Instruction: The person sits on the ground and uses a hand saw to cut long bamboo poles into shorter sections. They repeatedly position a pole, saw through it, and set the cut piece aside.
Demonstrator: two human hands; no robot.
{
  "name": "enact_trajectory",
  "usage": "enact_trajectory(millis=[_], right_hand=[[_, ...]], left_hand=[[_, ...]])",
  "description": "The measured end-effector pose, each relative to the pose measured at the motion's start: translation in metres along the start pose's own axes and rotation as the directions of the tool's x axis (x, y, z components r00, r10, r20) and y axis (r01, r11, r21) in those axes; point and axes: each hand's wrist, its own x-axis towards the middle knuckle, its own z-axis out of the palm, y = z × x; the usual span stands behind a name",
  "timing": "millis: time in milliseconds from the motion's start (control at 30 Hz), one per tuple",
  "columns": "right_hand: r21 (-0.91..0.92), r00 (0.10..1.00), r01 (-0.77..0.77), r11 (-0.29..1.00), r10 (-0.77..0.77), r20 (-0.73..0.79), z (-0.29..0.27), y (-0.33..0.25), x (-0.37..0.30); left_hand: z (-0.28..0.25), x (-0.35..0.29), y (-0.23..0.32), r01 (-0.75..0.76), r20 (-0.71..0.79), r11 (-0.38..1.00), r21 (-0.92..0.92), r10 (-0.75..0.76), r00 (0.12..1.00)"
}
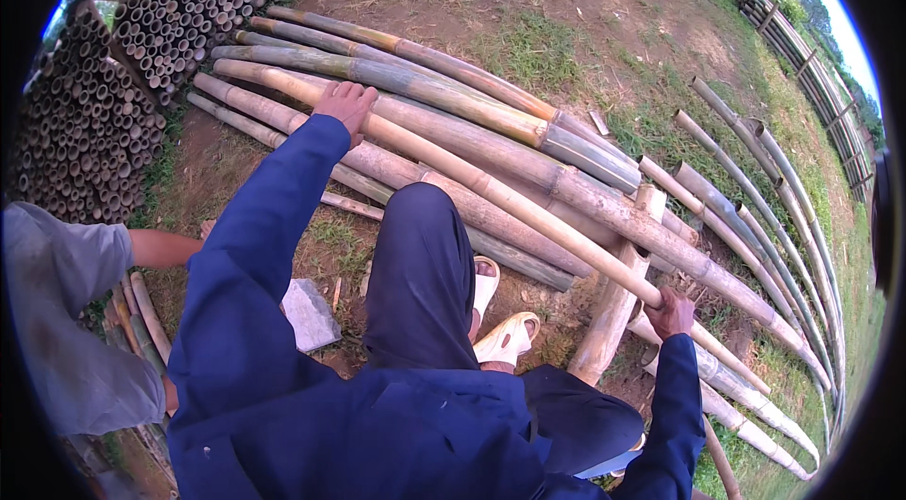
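A slim, pale bamboo pole (510, 199) slants across in front of me, from the upper left down to the right. My left hand (347, 108) is closed over its upper-left stretch, palm down. Farther along, my right hand (672, 313) wraps round the same pole, which runs on past it to the lower right. Beneath and beside it lie thicker bamboo poles (623, 217), some greenish grey, some tan. A short, thick bamboo log (604, 330) lies crosswise under them near my right hand.
Big stacks of cut bamboo (193, 5) rise at the back left. Close on my left is another person in grey clothes (71, 311), an arm stretched toward my side. A flat pale stone block (310, 315) lies by my knee. More long poles (746, 189) fan out right, before a fence (821, 85).
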Motion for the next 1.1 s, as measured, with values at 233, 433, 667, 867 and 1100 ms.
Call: enact_trajectory(millis=[233, 433, 667, 867, 1100], right_hand=[[0.109, 0.994, 0.087, 0.990, -0.078, -0.079, -0.041, -0.197, 0.078], [0.137, 0.966, 0.221, 0.966, -0.197, -0.168, -0.060, -0.254, 0.085], [-0.023, 0.998, 0.021, 1.000, -0.022, -0.067, -0.090, -0.108, -0.035], [0.054, 0.994, -0.075, 0.996, 0.079, -0.078, -0.077, -0.044, -0.072], [0.070, 1.000, 0.025, 0.997, -0.026, 0.017, -0.108, -0.035, -0.086]], left_hand=[[-0.063, 0.005, 0.191, -0.504, -0.365, 0.790, -0.350, 0.381, 0.849], [-0.081, 0.030, 0.226, -0.604, -0.051, 0.786, -0.132, 0.603, 0.796], [-0.012, 0.029, 0.069, -0.573, -0.448, 0.809, -0.129, 0.468, 0.762], [0.030, 0.015, 0.001, -0.587, -0.447, 0.781, -0.214, 0.456, 0.770], [0.067, 0.013, -0.041, -0.314, -0.348, 0.936, -0.158, 0.245, 0.905]])
